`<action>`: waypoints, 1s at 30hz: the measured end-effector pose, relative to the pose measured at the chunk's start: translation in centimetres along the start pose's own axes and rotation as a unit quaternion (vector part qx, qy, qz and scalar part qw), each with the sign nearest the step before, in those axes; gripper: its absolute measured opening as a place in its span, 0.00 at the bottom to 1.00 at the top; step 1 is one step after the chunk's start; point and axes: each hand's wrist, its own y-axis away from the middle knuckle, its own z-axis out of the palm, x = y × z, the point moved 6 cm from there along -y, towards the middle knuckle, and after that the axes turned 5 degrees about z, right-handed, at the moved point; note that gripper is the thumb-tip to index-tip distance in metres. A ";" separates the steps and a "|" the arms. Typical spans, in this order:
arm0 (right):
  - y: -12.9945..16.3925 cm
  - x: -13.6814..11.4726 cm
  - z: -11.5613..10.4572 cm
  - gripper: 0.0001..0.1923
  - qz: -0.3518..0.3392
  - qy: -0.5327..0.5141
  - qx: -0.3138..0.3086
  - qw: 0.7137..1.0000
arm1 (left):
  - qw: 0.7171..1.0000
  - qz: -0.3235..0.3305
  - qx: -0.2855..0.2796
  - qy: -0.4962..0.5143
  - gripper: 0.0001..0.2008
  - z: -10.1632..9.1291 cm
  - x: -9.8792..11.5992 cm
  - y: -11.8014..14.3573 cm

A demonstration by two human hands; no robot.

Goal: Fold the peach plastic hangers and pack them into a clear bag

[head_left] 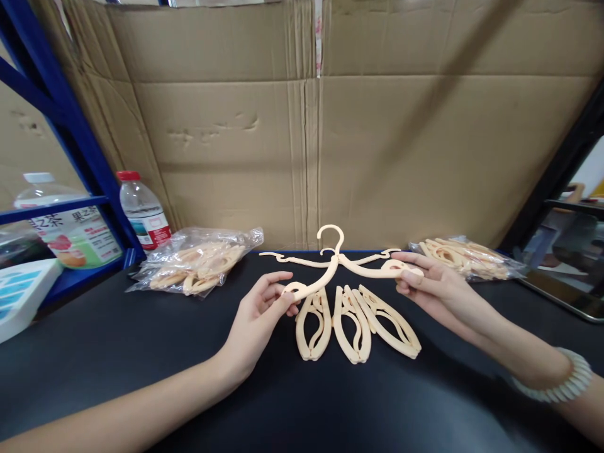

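Hanger: a cream plastic folding hanger [337, 264] sits at the middle of the black desk [117, 340], arms spread, hook pointing toward the cardboard wall [302, 126].
Left hand: the left hand [259, 311] pinches the hanger's left arm end, grip clamped on it between thumb and fingers.
Right hand: the right hand [431, 283] holds the right arm end, grip closed on it; a beaded bracelet [561, 380] circles that wrist.
Folded pieces: three folded hanger pieces [356, 321] lie just below the open one, side by side.
Bags: one clear bag of hangers [198, 261] lies left, another bag [467, 258] right.
Bottles: a red-capped bottle [144, 211] and a larger bottle [66, 223] stand far left by the blue rack [61, 113].
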 end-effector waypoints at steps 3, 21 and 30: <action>-0.3 -0.2 -0.5 0.15 -0.022 -0.040 0.020 0.999 | 1.000 0.001 0.010 0.012 0.17 -0.1 -0.1 0.0; 4.8 1.7 7.6 0.09 0.021 0.213 -0.281 0.936 | 0.998 0.013 -0.065 -0.014 0.16 2.4 0.6 1.5; 5.3 1.7 7.9 0.22 0.047 0.178 -0.278 0.943 | 0.994 0.022 -0.107 -0.006 0.08 2.7 0.7 2.0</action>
